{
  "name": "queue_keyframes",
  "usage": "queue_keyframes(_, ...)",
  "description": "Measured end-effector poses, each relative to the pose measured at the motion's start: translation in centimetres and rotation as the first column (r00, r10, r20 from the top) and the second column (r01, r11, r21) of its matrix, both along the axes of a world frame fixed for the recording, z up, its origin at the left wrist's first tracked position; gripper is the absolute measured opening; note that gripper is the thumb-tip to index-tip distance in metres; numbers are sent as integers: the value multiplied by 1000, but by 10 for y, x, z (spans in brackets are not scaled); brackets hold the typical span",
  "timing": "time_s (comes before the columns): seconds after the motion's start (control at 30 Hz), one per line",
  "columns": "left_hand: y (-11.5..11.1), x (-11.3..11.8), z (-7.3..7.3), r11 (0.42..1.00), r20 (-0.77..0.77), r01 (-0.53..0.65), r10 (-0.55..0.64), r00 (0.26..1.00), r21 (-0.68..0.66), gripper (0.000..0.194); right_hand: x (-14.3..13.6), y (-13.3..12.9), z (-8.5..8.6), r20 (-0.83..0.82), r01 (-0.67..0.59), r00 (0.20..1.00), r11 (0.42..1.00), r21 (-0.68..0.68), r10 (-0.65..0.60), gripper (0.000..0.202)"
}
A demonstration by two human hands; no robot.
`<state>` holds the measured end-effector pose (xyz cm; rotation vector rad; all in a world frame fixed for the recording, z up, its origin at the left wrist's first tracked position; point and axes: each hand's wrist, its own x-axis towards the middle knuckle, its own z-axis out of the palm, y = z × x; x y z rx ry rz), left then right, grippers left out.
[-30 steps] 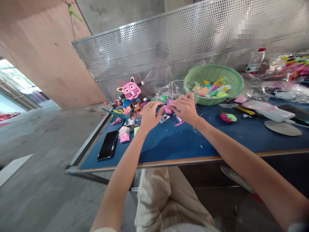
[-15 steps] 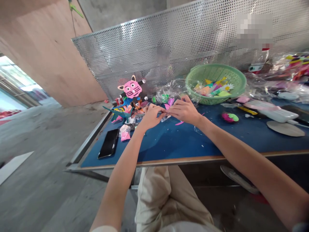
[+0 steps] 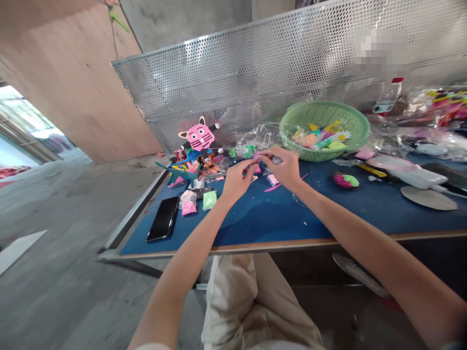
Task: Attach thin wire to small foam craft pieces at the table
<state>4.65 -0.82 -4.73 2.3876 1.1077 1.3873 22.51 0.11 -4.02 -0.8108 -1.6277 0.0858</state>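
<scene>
My left hand (image 3: 237, 181) and my right hand (image 3: 284, 167) meet above the blue table. Thumb and fingers of each are pinched together at a small purple-pink piece (image 3: 256, 155), mostly covered by the fingertips; it looks like soft modelling clay. Below my right hand lie a thin pink strip (image 3: 274, 188) and a small pink packet (image 3: 272, 180). Left of my left hand are a light green clay packet (image 3: 209, 200) and a pink clay packet (image 3: 188, 204). Clear plastic wrap (image 3: 268, 133) with a green lump (image 3: 248, 151) sits just behind the hands.
A black phone (image 3: 163, 218) lies by the table's left edge. Behind it stand a pink cat-faced figure (image 3: 199, 137) and a teal figure (image 3: 180, 175). A green basket (image 3: 323, 154) of clay pieces is at back right, near a bottle (image 3: 387, 99) and a yellow cutter (image 3: 372, 169).
My hands have tilted up, with the fingertips raised slightly. The green packet and pink packet, hidden before by my arm and hands, now show. The view has shifted a little.
</scene>
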Motion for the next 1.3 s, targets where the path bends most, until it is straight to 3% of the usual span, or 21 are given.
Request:
queue_keyframes(0.1,-2,4,-1,997,129,19,-10,992,-71,31,-7,-3,-1,-47,-73,996,997,-6,73,14)
queue_keyframes(0.2,-6,4,2,999,186,10,-4,982,-35,30,-10,-5,-1,-66,-103,993,994,-35,100,13)
queue_keyframes(0.57,-9,-3,8,973,87,-41,21,996,229,22,-13,-8,1,-144,-170,976,984,-55,161,9)
queue_keyframes(0.93,-4,-5,3,958,45,-93,84,995,273,27,-10,-13,5,-56,-118,992,992,-41,116,13)
queue_keyframes(1.13,-3,-5,2,960,16,-67,65,998,271,28,-14,-7,1,-174,-126,979,987,-101,107,15)
queue_keyframes(1.3,-3,-3,2,957,31,-67,61,998,284,29,-15,5,-6,-255,-170,959,969,-179,121,30)
